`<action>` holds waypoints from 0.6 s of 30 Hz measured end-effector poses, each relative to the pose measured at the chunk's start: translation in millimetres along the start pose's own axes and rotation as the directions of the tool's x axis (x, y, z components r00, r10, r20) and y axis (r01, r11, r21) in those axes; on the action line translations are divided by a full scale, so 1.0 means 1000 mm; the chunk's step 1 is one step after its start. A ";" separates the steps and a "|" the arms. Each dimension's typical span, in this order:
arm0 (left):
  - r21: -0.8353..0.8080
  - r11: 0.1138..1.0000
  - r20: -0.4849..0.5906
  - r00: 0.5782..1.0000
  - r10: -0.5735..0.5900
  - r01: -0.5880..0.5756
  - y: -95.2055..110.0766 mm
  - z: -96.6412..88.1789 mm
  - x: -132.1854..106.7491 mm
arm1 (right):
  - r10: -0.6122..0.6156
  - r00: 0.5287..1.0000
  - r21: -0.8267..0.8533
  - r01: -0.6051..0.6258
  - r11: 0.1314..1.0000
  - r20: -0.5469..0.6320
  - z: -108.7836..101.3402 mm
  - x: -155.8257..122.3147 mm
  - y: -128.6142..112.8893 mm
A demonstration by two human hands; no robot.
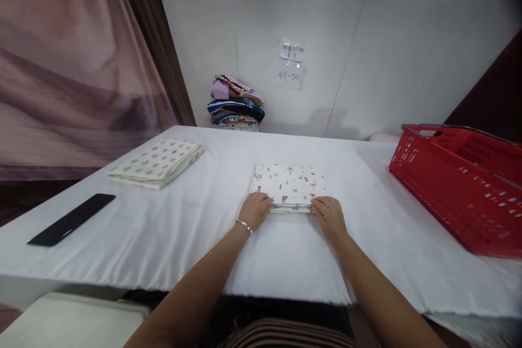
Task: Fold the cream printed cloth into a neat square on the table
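A folded white cloth (290, 182) with small grey-green printed figures lies flat in the middle of the table. My left hand (256, 210) has its fingers closed on the near left corner of the cloth. At the near right corner, my right hand (330, 217) pinches the edge the same way, thumb below and hidden. Between the two hands, the folded layers show along the near edge. A second folded cloth (159, 162), white with grey hearts, rests at the table's left side, apart from both hands.
The table (228, 261) wears a white, wrinkled cover. A black flat strip (72, 219) lies at the left front. On the right stands a red perforated basket (457, 190). Behind the table is a pile of folded fabrics (236, 103) against the wall, with paper signs (291, 63) nearby.
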State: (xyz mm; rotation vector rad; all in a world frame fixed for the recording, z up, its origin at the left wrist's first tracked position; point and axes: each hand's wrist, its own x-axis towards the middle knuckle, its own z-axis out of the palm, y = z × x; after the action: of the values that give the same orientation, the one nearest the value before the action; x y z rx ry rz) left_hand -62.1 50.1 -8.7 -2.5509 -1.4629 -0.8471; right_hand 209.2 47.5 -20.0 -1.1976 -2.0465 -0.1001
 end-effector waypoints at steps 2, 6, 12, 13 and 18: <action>0.034 0.999 0.000 1.000 0.016 -0.016 0.002 0.000 0.001 | 0.007 1.000 -0.032 -0.007 0.999 -0.001 0.000 0.000 -0.001; 0.070 0.997 0.040 0.999 0.037 -0.040 0.005 0.000 0.000 | -0.006 0.998 -0.043 0.008 0.999 0.062 -0.002 -0.001 0.000; 0.079 0.995 0.057 0.997 0.049 -0.053 0.005 -0.004 -0.005 | -0.009 0.994 0.015 0.008 1.000 0.108 -0.003 -0.002 0.001; 0.084 0.995 0.060 0.997 0.052 -0.056 0.005 -0.004 -0.005 | -0.004 0.995 0.028 0.001 1.000 0.104 -0.002 -0.003 0.000; 0.102 0.994 0.038 0.998 0.045 -0.049 0.004 -0.005 -0.006 | 0.096 0.995 0.217 -0.102 0.971 0.035 -0.003 -0.004 0.006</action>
State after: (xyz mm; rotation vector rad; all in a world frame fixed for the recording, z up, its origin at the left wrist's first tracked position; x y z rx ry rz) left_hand -63.6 41.7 -6.5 -2.5268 -1.4110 -0.7040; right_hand 216.4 46.3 -22.3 -1.1639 -1.9566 0.1845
